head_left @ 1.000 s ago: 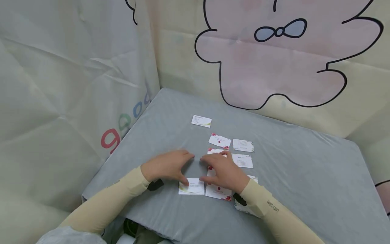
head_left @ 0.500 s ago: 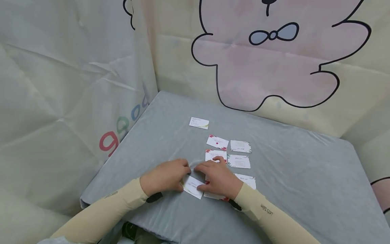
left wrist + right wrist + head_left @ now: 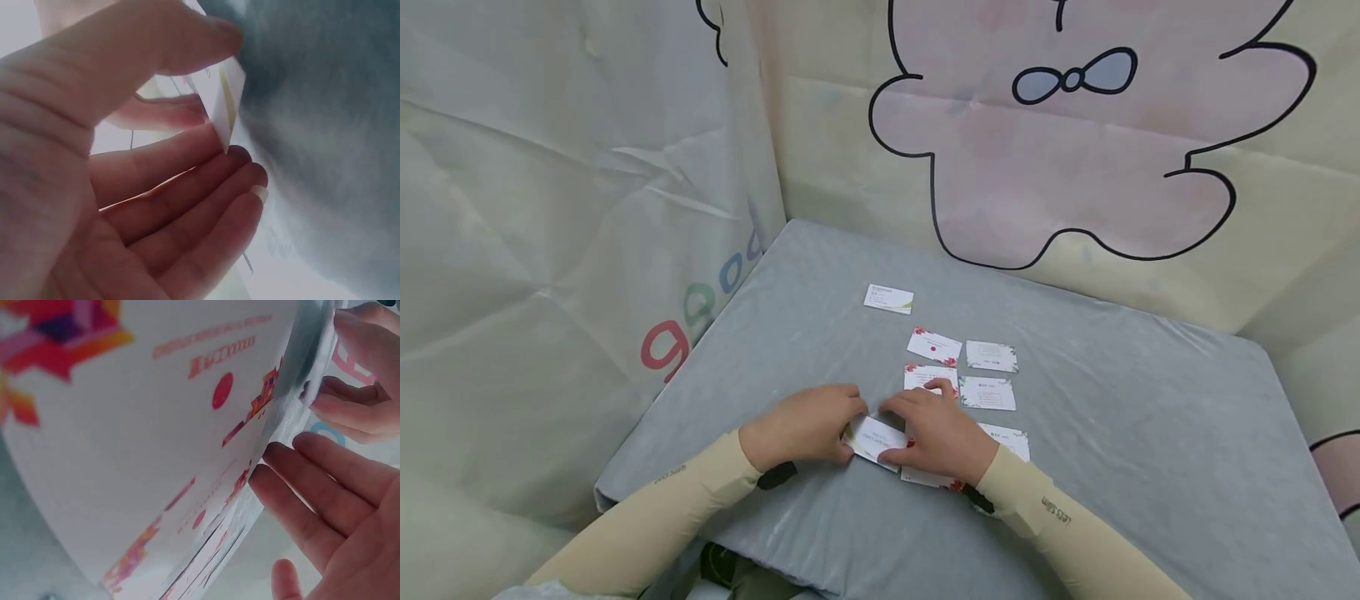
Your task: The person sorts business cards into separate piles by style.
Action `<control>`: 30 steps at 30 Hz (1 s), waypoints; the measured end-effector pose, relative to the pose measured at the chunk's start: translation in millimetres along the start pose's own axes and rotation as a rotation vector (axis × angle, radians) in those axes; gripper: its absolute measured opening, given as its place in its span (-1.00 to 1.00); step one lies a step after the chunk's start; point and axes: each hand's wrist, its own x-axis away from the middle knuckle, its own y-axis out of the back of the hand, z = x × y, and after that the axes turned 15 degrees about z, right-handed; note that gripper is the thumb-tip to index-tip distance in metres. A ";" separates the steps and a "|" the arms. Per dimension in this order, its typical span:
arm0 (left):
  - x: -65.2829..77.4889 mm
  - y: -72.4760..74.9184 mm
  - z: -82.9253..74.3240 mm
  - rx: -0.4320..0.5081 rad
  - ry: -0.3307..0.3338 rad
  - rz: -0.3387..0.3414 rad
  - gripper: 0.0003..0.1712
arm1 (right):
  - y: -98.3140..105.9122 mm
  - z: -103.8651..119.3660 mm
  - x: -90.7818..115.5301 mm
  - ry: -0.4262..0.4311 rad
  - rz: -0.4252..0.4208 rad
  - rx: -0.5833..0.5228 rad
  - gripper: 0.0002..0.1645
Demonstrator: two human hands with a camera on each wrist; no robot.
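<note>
Backdrop with pink cartoon figure, behind grey-draped table. Pale sleeves on both arms. Left hand with thumb and fingers pinched on one end of a white card; right hand loosely spread, thumb at the opposite end. Card between both hands, just beside red-flowered cards and near green-leaved cards; farther off, lone card with yellow curve.

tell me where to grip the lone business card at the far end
Probably best pinched by its left short edge, coming from the left: the lone business card lies flat on the gray cloth, so a thin edge has to be lifted, and the nearest, a red-flowered business card, sits off its near right corner, leaving that left edge unobstructed.
</note>
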 end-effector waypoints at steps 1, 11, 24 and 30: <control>-0.4 0.9 2.1 0.014 0.001 -0.010 -0.63 | 1.2 -0.2 -0.4 -0.012 -0.001 -0.007 -0.25; -9.6 11.9 24.1 0.046 0.023 -0.113 -0.55 | 11.6 -11.8 -9.7 -0.006 -0.089 -0.015 -0.28; -70.6 46.4 79.9 0.046 0.110 -0.099 -0.43 | 36.6 -64.1 -68.8 -0.162 -0.067 -0.069 -0.30; -108.7 68.4 108.2 0.075 0.120 -0.100 -0.36 | 54.5 -95.4 -101.4 -0.245 -0.044 -0.098 -0.29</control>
